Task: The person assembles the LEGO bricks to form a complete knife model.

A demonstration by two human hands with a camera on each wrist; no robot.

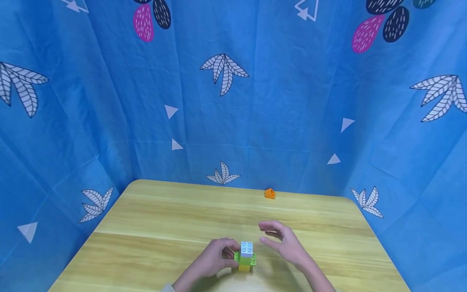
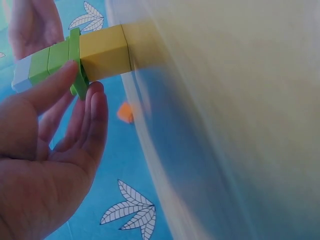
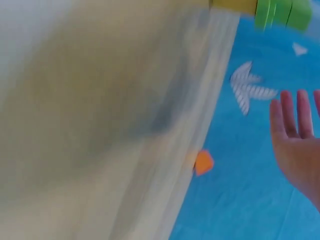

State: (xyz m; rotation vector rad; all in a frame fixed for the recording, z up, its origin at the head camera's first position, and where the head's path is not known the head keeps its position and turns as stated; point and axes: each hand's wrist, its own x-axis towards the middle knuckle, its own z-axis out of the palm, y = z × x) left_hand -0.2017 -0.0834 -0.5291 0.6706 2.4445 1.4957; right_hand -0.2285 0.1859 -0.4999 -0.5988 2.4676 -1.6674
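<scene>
Between the thumb and fingertips of the left hand [image 1: 214, 257] stands the block stack [image 1: 246, 256], upright on the table [image 1: 164, 219]; those fingers are set narrow, pinching one end of the flat green plate [image 2: 74, 47]; the right hand [image 1: 286, 243] is off the stack's other side, its fingers spread from the thumb in a loose curve, holding nothing. The stack looks light and stiff, of hard, rather slick plastic, unlikely to break but liable to part at its joints; the yellow block [image 2: 105, 52], just below the left fingertips, should give the surest grip, while the plate's jutting ends may lever loose. Above those fingertips sit two bright green blocks [image 2: 59, 56], then a pale bluish-white block [image 1: 246, 247] with four round studs; an orange piece [image 1: 270, 194] lies well ahead of the right fingertips.
</scene>
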